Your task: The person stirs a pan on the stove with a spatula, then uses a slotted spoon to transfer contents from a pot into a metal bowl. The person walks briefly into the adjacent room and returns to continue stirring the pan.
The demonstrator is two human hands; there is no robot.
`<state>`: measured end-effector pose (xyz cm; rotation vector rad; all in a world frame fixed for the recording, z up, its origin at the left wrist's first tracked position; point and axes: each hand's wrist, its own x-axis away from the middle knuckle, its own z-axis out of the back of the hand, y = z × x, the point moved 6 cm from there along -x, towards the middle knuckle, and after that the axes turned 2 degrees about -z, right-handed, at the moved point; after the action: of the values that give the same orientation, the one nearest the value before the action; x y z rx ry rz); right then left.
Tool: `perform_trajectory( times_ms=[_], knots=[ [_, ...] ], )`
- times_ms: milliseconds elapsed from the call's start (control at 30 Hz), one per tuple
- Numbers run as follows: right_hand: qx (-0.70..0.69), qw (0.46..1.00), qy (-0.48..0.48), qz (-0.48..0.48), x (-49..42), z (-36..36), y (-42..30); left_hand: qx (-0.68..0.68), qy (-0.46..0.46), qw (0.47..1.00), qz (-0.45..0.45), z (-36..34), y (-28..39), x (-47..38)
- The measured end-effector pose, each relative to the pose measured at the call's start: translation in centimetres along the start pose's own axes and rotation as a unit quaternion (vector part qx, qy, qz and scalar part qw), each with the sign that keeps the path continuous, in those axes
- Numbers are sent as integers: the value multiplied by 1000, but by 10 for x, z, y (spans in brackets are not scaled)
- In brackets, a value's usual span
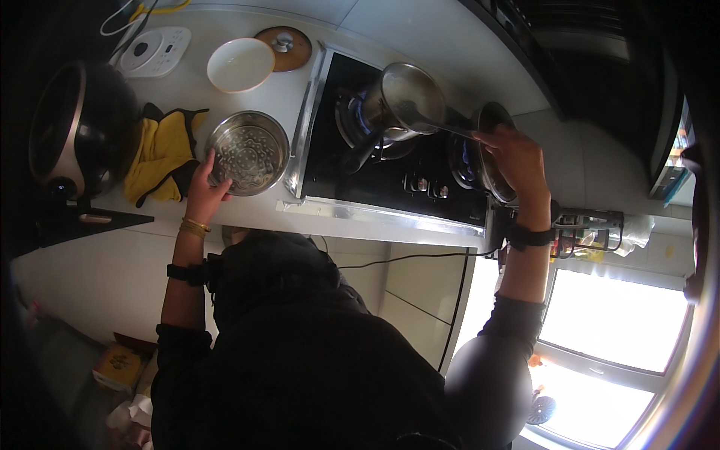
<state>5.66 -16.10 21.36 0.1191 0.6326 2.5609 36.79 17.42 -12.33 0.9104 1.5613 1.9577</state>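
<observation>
My left hand [209,188] grips the near rim of a round stainless-steel bowl [247,153] with a patterned bottom, on the counter left of the hob. With my right hand [509,160] I hold the handle of a dark utensil [444,127]; its far end reaches into a metal saucepan [413,95]. The saucepan stands over a lit burner on the black gas hob [360,185], its black handle [363,153] pointing towards me. Just beyond my right hand, a dark pan [495,115] stands tilted by the right burner, where blue flame shows. The contents of the saucepan are unclear.
A white bowl [241,64] overlaps a glass lid [292,49] at the back. Left of the metal bowl lie yellow and black cloth gloves or mitts [163,152], a large black appliance [107,129] and a white device [154,52]. A black cable [410,257] runs below the counter edge.
</observation>
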Motion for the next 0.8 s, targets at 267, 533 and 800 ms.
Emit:
perform_trajectory(
  times_ms=[267,533,800],
  knots=[
    [18,999,46,-14,-11,26,6,13,6,1000,-10,-1,0,1],
    [59,995,77,-29,-22,-21,-9,14,-1,1000,-1,0,0,1],
    [136,989,-8,-61,-29,-49,-11,21,-1,1000,-1,0,5,7]
  ],
)
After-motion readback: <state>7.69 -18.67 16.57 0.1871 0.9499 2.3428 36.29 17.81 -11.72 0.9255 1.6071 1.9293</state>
